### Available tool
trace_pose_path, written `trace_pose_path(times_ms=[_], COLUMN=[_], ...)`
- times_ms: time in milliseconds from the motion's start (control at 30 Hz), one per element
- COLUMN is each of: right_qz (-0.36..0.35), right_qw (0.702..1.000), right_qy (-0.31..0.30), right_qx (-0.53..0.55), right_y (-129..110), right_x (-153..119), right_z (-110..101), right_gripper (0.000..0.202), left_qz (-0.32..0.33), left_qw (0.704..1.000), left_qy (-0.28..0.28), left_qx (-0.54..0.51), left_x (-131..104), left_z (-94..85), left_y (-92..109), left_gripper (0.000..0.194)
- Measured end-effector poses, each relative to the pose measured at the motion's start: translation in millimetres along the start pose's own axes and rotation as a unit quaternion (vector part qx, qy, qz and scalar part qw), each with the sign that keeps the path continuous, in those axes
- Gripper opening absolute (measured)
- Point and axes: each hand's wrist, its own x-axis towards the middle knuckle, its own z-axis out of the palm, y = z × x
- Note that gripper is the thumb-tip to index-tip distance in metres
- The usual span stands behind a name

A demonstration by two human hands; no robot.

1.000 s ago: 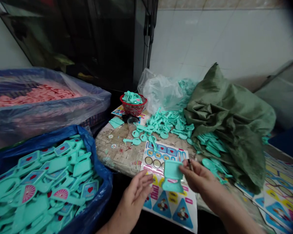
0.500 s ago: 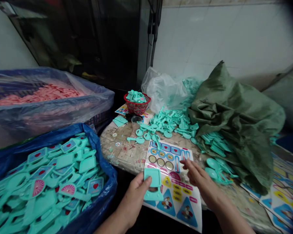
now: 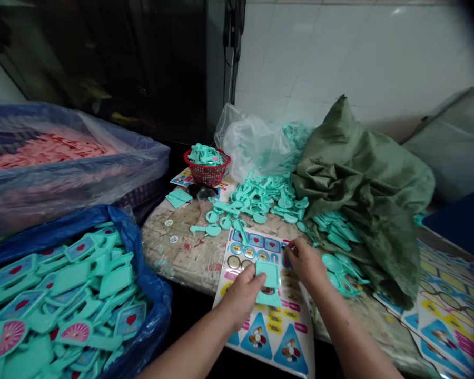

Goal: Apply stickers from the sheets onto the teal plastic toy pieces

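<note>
My left hand (image 3: 240,297) grips a small teal plastic toy piece (image 3: 267,273) with a square framed face, thumb on top, holding it just above a sticker sheet (image 3: 275,347). My right hand (image 3: 308,263) is closed in a pinch at the sheet's upper right, on a narrow blue thermometer sticker (image 3: 286,259); whether it has lifted off is hidden by the fingers. Round, heart, triangle and yellow stickers cover the sheet, which hangs over the table's near edge. A loose teal piece (image 3: 240,230) lies across its top edge.
A blue-lined bin (image 3: 154,295) of teal toy pieces stands at left, with a plastic-covered crate (image 3: 134,163) of pink pieces behind. On the worn table (image 3: 189,263) are a red basket (image 3: 207,173), a teal pile (image 3: 260,195), a green sack (image 3: 363,158) and more sticker sheets (image 3: 450,310).
My right hand has gone from spread fingers above the sheet to a pinch at its upper right. My left hand has moved the teal piece rightward over the sheet. The view has shifted right.
</note>
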Motion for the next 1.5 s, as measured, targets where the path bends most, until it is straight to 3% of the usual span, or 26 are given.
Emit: trace_pose_path(times_ms=[233,367,667,833,967,1067,1167,1233,1333,1500], right_qz=[-0.020,-0.011,0.060,0.077,0.080,0.077,0.079,0.080,0.072,0.061], right_qw=[0.999,0.999,0.990,0.949,0.900,0.873,0.863,0.870,0.888,0.914], right_qy=[-0.028,-0.044,-0.080,-0.137,-0.125,-0.113,-0.124,-0.132,-0.141,-0.125], right_qx=[-0.021,-0.006,0.099,0.273,0.410,0.468,0.483,0.468,0.431,0.381], right_y=[-5.1,-2.8,-11.7,-23.3,-30.5,-34.3,-38.3,-41.0,-43.6,-45.6], right_x=[-9.6,-10.2,17.9,40.1,45.3,29.1,-6.2,-34.5,-71.4,-102.7], right_z=[-0.7,0.3,-4.9,-18.8,-40.1,-55.7,-63.7,-63.5,-57.5,-47.9], right_gripper=[0.015,0.013,0.025,0.036,0.042,0.043,0.039,0.036,0.034,0.034], left_qz=[-0.054,-0.054,-0.064,-0.052,-0.047,-0.054,-0.060,-0.046,-0.009,0.025], left_qw=[0.996,0.997,0.996,0.996,0.997,0.998,0.996,0.991,0.981,0.974], left_qy=[-0.036,-0.047,-0.050,-0.075,-0.063,-0.038,0.005,0.017,-0.009,-0.028], left_qx=[-0.052,-0.040,-0.038,-0.002,0.012,-0.020,-0.070,-0.121,-0.193,-0.226], left_x=[10.4,11.1,10.0,10.3,10.7,11.0,8.7,3.9,-8.9,-33.8], left_z=[-4.2,-5.5,-2.5,-4.2,-5.1,-3.8,-1.9,-0.7,1.2,4.5], left_y=[-5.9,-4.8,-1.2,-2.4,-5.4,-5.4,-0.8,5.0,15.0,23.9], left_gripper=[0.032,0.034,0.027,0.028,0.024,0.023,0.026,0.029,0.031,0.037])
